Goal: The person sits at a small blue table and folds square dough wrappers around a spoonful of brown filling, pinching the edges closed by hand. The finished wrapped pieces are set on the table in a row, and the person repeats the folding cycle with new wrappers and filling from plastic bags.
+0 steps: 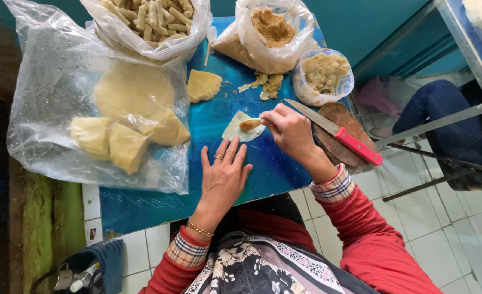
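— What is she working on, there on the blue table (159,204)?

— A thin dough wrapper (240,128), lying flat just past her fingertips. Her right hand (290,130) is pinched shut on a small spoon (252,124) whose tip rests on the wrapper with a dab of filling.

— And the left hand (224,177)?

— Spread open, palm down on the table, just beside the wrapper's near edge.

— Any advice?

— I'd say keep the filling small and central, so the edges stay clean. The filling tub (323,76) sits near, and the red-handled knife (336,130) lies well clear.
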